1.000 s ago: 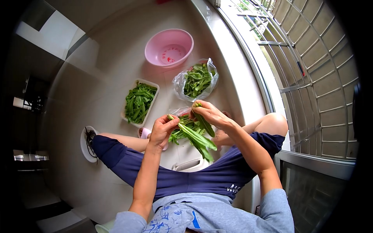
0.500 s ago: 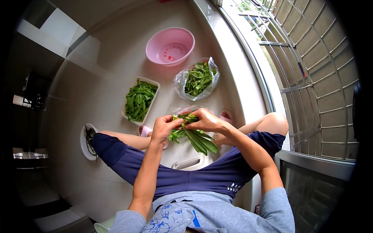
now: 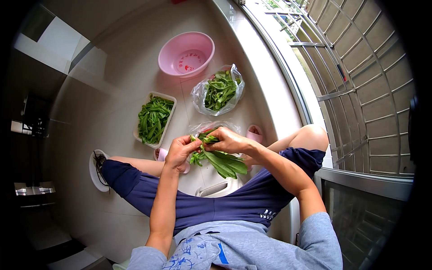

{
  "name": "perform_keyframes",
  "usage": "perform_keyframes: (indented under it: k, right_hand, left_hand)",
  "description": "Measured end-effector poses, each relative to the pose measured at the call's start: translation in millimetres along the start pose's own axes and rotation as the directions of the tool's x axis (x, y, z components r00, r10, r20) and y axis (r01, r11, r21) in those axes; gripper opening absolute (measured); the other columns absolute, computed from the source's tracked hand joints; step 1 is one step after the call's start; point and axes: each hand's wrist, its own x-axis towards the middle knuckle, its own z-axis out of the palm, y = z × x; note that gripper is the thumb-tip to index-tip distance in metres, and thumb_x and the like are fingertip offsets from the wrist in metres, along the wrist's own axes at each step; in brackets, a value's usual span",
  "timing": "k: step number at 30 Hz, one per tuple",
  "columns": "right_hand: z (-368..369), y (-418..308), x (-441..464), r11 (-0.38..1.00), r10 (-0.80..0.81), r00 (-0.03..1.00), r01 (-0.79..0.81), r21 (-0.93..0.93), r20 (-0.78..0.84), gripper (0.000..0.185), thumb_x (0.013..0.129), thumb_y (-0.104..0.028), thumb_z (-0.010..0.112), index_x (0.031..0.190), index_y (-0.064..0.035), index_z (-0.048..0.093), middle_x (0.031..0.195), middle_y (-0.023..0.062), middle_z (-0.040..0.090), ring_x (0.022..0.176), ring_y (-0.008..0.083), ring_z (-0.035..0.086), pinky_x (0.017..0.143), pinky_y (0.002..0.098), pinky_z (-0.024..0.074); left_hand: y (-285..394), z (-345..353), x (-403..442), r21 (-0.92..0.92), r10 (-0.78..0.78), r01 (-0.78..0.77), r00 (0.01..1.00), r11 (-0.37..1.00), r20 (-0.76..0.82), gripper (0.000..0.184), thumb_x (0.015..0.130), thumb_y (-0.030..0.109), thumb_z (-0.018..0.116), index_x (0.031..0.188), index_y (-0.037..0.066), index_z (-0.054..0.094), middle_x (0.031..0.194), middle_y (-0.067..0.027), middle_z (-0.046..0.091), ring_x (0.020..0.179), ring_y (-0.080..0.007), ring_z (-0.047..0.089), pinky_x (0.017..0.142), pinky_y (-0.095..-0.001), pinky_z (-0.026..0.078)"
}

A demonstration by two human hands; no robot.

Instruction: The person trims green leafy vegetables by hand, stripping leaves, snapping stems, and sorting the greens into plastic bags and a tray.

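Between my knees, both hands meet over a bunch of long-leaf greens (image 3: 225, 164). My right hand (image 3: 227, 140) is wrapped round the stems, with the broad leaves hanging down toward my lap. My left hand (image 3: 181, 150) pinches the pale stem end of the greens from the other side. Small leafy pieces (image 3: 196, 158) show just below the fingers. Behind my hands lies a clear plastic bag (image 3: 216, 125) with something red at it, mostly covered by the hands. The fingertips are partly hidden by stems.
A white tray (image 3: 167, 127) of greens stands ahead left. Beyond my hands sits an open clear bag (image 3: 235, 101) of greens, and behind it a pink basin (image 3: 167, 60). A white bowl (image 3: 95, 173) with dark strands is by my left knee. A window ledge runs along the right.
The view has shifted slightly, so everything sits a little further left. Both hands keep hold of the greens, whose leaves have turned a little and show more broadly.
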Motion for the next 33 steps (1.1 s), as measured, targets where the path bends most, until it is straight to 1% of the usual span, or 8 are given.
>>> perform_keyframes:
  k: [2,4,7,10,20,26,30,33]
  right_hand:
    - [1,-2,-1,0.998,0.011,1.0,-0.012,0.055,0.01,0.018,0.07,-0.016,0.058,0.077,0.0006,0.056,0.058,0.0047,0.052,0.053,0.0084,0.043,0.051,0.0247,0.0374]
    - [0,-7,-2,0.924,0.192,0.975,-0.217,0.314,0.11,0.016,0.073,-0.017,0.058,0.077,-0.0019,0.057,0.058,-0.0006,0.05,0.051,0.0058,0.041,0.047,0.0208,0.0339]
    - [-1,-3,-2,0.818,0.223,0.953,-0.297,0.493,0.204,0.015,0.074,-0.017,0.058,0.079,-0.004,0.056,0.057,-0.0039,0.048,0.051,0.0038,0.04,0.046,0.018,0.0309]
    - [1,-1,-2,0.747,0.294,0.932,-0.362,0.558,0.212,0.014,0.074,-0.017,0.057,0.081,-0.0046,0.055,0.056,-0.0041,0.046,0.051,0.0048,0.043,0.047,0.0186,0.0332]
    - [9,0,-3,0.637,0.247,0.964,-0.234,0.734,0.093,0.011,0.076,-0.015,0.056,0.082,-0.006,0.054,0.067,-0.0031,0.051,0.057,0.0037,0.046,0.051,0.0166,0.0356]
    - [4,-11,-5,0.68,0.26,0.96,-0.259,0.686,0.105,0.01,0.076,-0.015,0.054,0.082,-0.0069,0.054,0.064,-0.0047,0.049,0.056,0.0029,0.045,0.05,0.0157,0.0343]
    - [-2,-9,-3,0.668,0.225,0.949,-0.315,0.674,0.22,0.01,0.076,-0.016,0.055,0.081,-0.0076,0.054,0.06,-0.0057,0.046,0.052,0.002,0.04,0.047,0.0161,0.031]
    - [-10,-15,-1,0.873,0.219,0.951,-0.29,0.392,0.217,0.011,0.075,-0.014,0.055,0.081,-0.0044,0.055,0.062,-0.004,0.049,0.053,0.0034,0.041,0.048,0.0183,0.0325]
  left_hand:
    - [1,0,-1,-0.079,-0.007,0.01,0.999,0.997,0.041,0.007,0.075,0.006,0.054,0.078,0.0,0.055,0.07,-0.0047,0.055,0.06,-0.0103,0.052,0.057,-0.0212,0.042]
    - [1,0,-2,-0.099,-0.001,0.006,0.999,0.995,0.049,0.007,0.075,0.007,0.054,0.079,0.0,0.055,0.071,-0.0046,0.055,0.061,-0.0103,0.051,0.057,-0.0214,0.042]
    - [1,-1,-2,-0.152,0.021,-0.012,0.998,0.988,0.059,0.007,0.075,0.006,0.054,0.079,0.0,0.055,0.07,-0.0051,0.055,0.061,-0.0105,0.051,0.057,-0.0211,0.042]
    - [1,-2,-3,-0.192,0.042,-0.029,0.997,0.981,0.068,0.007,0.075,0.006,0.054,0.078,-0.001,0.055,0.07,-0.0056,0.055,0.06,-0.0106,0.052,0.057,-0.0205,0.043]
    - [3,5,-1,-0.29,0.096,-0.08,0.995,0.954,0.04,0.008,0.076,0.007,0.054,0.079,0.0,0.055,0.072,-0.005,0.056,0.063,-0.0104,0.051,0.061,-0.0202,0.043]
    - [1,4,1,-0.295,0.142,-0.111,0.986,0.949,0.087,0.01,0.076,0.01,0.054,0.08,0.001,0.055,0.073,-0.0047,0.056,0.065,-0.0101,0.051,0.063,-0.0204,0.042]
    - [3,5,0,-0.283,0.066,-0.024,0.988,0.959,0.14,0.012,0.077,0.012,0.053,0.081,0.001,0.054,0.072,-0.0045,0.056,0.062,-0.0088,0.051,0.059,-0.0198,0.042]
    - [5,5,0,-0.248,-0.028,0.062,0.99,0.967,0.137,0.012,0.078,0.012,0.052,0.08,0.0,0.054,0.07,-0.0036,0.056,0.059,-0.0077,0.05,0.055,-0.0186,0.042]
